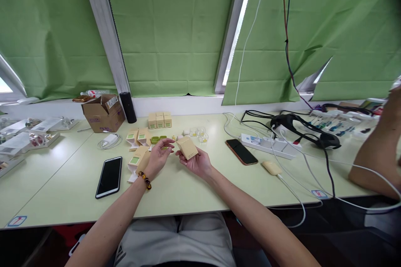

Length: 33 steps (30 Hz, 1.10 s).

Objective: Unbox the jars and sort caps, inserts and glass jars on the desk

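- A pale green table runs under drawn green blinds, a co-worker's arm resting on its far right end; a jolt from there could shake the whole surface.
- Cables trail from a power strip toward the near edge, where a snagged sleeve might drag the strip or the phone beside it.
- A black phone lies just left of the working hands, within reach of a careless elbow.
- Open tan cartons crowd the left wrist; a sweep could topple them.
- The right hand cradles a small tan box above the table, fingers loosely closed beneath it; a slack hold could drop it.
- The left hand, fingers curled and empty, hovers just beside the box, not touching it.
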Each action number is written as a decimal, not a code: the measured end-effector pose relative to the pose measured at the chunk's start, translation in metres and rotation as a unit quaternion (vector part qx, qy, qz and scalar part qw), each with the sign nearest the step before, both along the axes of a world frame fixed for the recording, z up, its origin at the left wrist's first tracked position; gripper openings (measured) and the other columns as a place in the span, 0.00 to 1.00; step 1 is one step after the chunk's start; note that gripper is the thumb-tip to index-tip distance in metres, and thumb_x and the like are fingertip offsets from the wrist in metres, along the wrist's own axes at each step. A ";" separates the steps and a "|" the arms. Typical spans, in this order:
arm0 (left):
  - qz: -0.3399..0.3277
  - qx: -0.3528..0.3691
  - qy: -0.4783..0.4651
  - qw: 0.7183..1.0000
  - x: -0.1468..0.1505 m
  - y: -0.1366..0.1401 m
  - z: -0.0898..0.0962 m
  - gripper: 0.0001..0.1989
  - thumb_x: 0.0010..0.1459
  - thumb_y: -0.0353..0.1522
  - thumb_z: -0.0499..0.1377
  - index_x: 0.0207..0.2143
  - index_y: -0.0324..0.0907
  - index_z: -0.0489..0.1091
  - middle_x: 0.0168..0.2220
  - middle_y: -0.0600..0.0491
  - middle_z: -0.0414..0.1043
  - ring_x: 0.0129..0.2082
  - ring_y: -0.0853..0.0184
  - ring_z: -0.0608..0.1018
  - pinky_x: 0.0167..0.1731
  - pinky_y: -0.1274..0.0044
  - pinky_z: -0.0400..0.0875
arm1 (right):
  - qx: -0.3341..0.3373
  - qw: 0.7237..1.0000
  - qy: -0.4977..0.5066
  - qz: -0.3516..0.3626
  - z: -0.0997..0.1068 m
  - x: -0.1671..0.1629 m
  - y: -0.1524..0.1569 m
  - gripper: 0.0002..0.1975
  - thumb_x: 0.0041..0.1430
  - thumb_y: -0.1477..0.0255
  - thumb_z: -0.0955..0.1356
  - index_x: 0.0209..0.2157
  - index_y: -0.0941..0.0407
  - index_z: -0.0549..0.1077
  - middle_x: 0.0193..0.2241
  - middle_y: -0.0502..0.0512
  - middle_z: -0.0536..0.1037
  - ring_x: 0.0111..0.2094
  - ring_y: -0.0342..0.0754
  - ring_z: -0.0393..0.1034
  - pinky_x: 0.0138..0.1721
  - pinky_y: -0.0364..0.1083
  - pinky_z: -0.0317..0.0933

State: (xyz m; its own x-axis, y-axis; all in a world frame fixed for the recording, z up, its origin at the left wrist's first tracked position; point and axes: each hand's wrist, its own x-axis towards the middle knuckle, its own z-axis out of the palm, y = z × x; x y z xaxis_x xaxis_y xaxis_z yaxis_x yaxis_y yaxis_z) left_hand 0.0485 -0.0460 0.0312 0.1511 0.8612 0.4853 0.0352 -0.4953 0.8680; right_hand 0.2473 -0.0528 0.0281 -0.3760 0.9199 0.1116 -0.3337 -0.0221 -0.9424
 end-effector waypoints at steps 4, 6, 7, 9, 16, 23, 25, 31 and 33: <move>0.000 -0.006 0.002 1.000 0.000 0.001 -0.003 0.15 0.66 0.39 0.61 0.51 0.42 0.70 0.53 0.43 0.74 0.47 0.62 0.79 0.45 0.67 0.80 | -0.018 0.998 0.052 0.008 -0.006 0.002 0.005 0.27 0.67 0.50 0.58 0.53 0.55 0.71 0.44 0.66 0.81 0.36 0.57 0.75 0.39 0.57 0.69; 0.018 -0.007 0.006 1.000 0.000 0.003 -0.005 0.15 0.66 0.39 0.60 0.51 0.42 0.70 0.52 0.43 0.74 0.48 0.61 0.78 0.45 0.67 0.80 | -0.011 0.997 0.079 -0.017 -0.010 0.001 0.007 0.24 0.64 0.51 0.64 0.54 0.51 0.68 0.48 0.63 0.79 0.40 0.57 0.76 0.40 0.57 0.70; 0.034 -0.009 0.009 0.999 0.000 0.004 -0.006 0.14 0.66 0.38 0.60 0.51 0.42 0.70 0.52 0.43 0.74 0.48 0.61 0.78 0.44 0.67 0.80 | -0.001 0.996 0.082 -0.035 -0.012 0.001 0.009 0.24 0.62 0.52 0.67 0.54 0.49 0.67 0.50 0.61 0.79 0.42 0.57 0.76 0.42 0.58 0.71; 0.074 -0.020 0.020 0.997 -0.001 0.006 -0.008 0.13 0.65 0.37 0.59 0.50 0.43 0.70 0.50 0.44 0.74 0.47 0.61 0.78 0.41 0.69 0.80 | 0.032 0.995 0.057 -0.071 -0.016 0.001 0.011 0.27 0.57 0.54 0.72 0.54 0.47 0.66 0.50 0.58 0.78 0.46 0.56 0.75 0.46 0.58 0.72; 0.111 -0.037 0.116 0.986 -0.005 0.008 -0.014 0.15 0.58 0.30 0.60 0.48 0.44 0.70 0.43 0.48 0.75 0.40 0.62 0.78 0.36 0.72 0.76 | 0.221 0.915 -0.264 -0.210 -0.032 -0.002 0.013 0.30 0.50 0.71 0.73 0.56 0.51 0.67 0.56 0.61 0.70 0.56 0.57 0.68 0.57 0.59 0.66; 0.040 -0.036 0.191 0.980 0.003 -0.004 -0.013 0.31 0.54 0.31 0.64 0.60 0.48 0.62 0.48 0.47 0.73 0.48 0.57 0.77 0.39 0.70 0.74 | 0.229 0.890 -0.344 -0.196 -0.030 -0.004 0.005 0.34 0.48 0.68 0.76 0.55 0.54 0.62 0.53 0.63 0.68 0.48 0.57 0.69 0.47 0.57 0.70; 0.041 -0.032 0.207 0.977 0.000 -0.004 -0.010 0.32 0.54 0.30 0.64 0.61 0.48 0.62 0.50 0.46 0.73 0.49 0.57 0.77 0.42 0.69 0.74 | 0.216 0.902 -0.332 -0.174 -0.031 -0.003 0.006 0.35 0.48 0.70 0.75 0.56 0.54 0.61 0.53 0.62 0.69 0.48 0.56 0.70 0.47 0.55 0.70; 0.020 -0.007 0.241 0.970 -0.004 0.001 -0.013 0.33 0.53 0.32 0.67 0.61 0.45 0.64 0.54 0.43 0.71 0.52 0.56 0.75 0.52 0.63 0.72 | 0.209 0.917 -0.308 -0.146 -0.033 0.002 0.011 0.33 0.46 0.81 0.68 0.56 0.52 0.64 0.51 0.59 0.73 0.51 0.56 0.70 0.48 0.54 0.69; 0.015 -0.005 0.248 0.969 -0.001 0.001 -0.013 0.30 0.53 0.32 0.68 0.58 0.43 0.67 0.54 0.43 0.71 0.54 0.54 0.75 0.53 0.62 0.71 | 0.220 0.910 -0.317 -0.153 -0.030 0.002 0.010 0.33 0.45 0.81 0.68 0.55 0.51 0.66 0.52 0.59 0.73 0.54 0.57 0.68 0.51 0.56 0.68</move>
